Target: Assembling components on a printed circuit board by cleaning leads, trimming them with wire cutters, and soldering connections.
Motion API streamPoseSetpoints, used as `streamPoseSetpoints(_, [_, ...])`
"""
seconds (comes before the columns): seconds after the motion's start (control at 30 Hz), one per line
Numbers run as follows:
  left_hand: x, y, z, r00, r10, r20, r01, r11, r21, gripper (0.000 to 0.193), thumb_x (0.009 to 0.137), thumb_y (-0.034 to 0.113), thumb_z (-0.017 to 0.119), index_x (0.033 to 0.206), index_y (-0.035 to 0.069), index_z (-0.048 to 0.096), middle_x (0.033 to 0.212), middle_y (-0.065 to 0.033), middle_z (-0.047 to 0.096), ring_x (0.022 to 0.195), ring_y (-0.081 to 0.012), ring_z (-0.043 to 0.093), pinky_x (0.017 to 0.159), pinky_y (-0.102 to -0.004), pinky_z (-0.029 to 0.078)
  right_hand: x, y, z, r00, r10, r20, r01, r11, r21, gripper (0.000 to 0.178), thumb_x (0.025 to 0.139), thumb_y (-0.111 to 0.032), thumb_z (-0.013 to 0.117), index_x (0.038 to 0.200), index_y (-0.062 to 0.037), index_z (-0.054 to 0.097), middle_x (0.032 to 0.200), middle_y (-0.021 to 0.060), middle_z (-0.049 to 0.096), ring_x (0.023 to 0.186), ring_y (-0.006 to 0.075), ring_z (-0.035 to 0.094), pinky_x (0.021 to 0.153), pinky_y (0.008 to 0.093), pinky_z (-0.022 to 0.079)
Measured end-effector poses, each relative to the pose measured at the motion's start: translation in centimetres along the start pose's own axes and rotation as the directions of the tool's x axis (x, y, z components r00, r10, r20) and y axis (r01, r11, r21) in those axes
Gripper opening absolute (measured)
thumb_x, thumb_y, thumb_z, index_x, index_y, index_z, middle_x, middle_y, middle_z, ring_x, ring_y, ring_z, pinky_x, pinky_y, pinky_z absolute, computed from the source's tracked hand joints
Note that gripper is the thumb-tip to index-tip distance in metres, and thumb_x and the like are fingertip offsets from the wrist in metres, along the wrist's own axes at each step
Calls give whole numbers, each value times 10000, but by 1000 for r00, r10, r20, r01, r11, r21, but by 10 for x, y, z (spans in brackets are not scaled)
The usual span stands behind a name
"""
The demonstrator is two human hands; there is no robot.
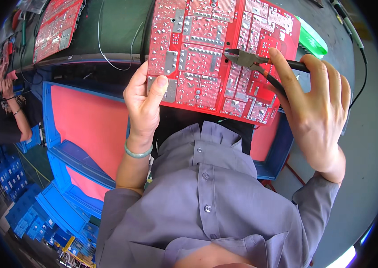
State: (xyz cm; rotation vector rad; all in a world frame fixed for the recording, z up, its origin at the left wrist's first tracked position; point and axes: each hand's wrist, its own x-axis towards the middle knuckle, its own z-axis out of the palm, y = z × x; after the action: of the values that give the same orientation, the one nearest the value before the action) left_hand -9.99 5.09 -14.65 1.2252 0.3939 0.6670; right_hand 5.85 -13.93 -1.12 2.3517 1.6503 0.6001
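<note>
A large red circuit board (201,60), its soldered side showing, is tilted up at the near edge of the bench. My left hand (145,100) grips its lower left corner, thumb on the face and fingers behind. In my right hand (316,96) is a pair of side cutters (248,59) with dark handles edged in orange. The cutter jaws point left and lie over the middle of the board, close to a dark hole. Whether the tips touch the board I cannot tell.
Another red board (58,30) lies at the bench's far left, near a thin loose wire (104,49). A green brush (310,38) rests behind the board's right side. Blue bins (52,116) with pink sheets stand below the bench. A soldering iron (348,23) hangs at far right; a co-worker's hand (6,88) shows at left.
</note>
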Motion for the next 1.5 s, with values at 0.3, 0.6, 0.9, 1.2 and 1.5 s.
streamPoseSetpoints(0.3, [2, 1, 0, 1000, 5, -9, -5, 1000, -19, 370, 879, 103, 587, 1197, -67, 500, 1056, -60, 605, 943, -88, 543, 867, -238, 412, 17, 0, -10, 994, -113, 4, 111, 971, -212, 510, 660, -30, 609, 1143, -193, 605, 912, 79, 534, 840, 211, 542, 733, 332, 432])
streamPoseSetpoints(0.6, [-1, 0, 1, 1000, 24, -19, -24, 1000, -20, 374, 884, 108, 584, 1203, -66, 496, 1061, -61, 603, 941, -89, 542, 863, -234, 414, 15, 7, -6, 976, -209, 54, 215, 966, -141, 447, 654, -65, 632, 1097, -122, 622, 782, 75, 491, 665, 188, 517, 588, 320, 423])
streamPoseSetpoints(0.9, [-4, -4, 3, 999, 51, -17, -50, 998, 33, 352, 892, 108, 564, 1191, -65, 497, 1070, -68, 595, 952, -96, 541, 863, -241, 413, -21, 9, 3, 991, -115, 68, 78, 910, 407, 517, 632, -208, 715, 1131, -123, 611, 916, 94, 514, 815, 247, 525, 724, 377, 427])
streamPoseSetpoints(1.2, [-6, -7, 2, 998, 61, -10, -60, 998, 26, 355, 894, 104, 557, 1199, -65, 489, 1070, -73, 595, 954, -106, 545, 866, -246, 415, -26, 27, 16, 984, 169, 55, -175, 975, 134, 569, 666, -231, 747, 1206, -183, 576, 1013, 86, 534, 935, 246, 521, 846, 377, 403])
streamPoseSetpoints(1.5, [-9, -10, -2, 998, 62, -22, -61, 998, 35, 354, 891, 78, 553, 1207, -65, 483, 1091, -85, 596, 978, -117, 550, 893, -264, 415, -29, 35, 14, 972, 235, 19, -236, 968, 87, 567, 664, -226, 753, 1203, -187, 582, 1012, 72, 537, 943, 237, 519, 859, 380, 400])
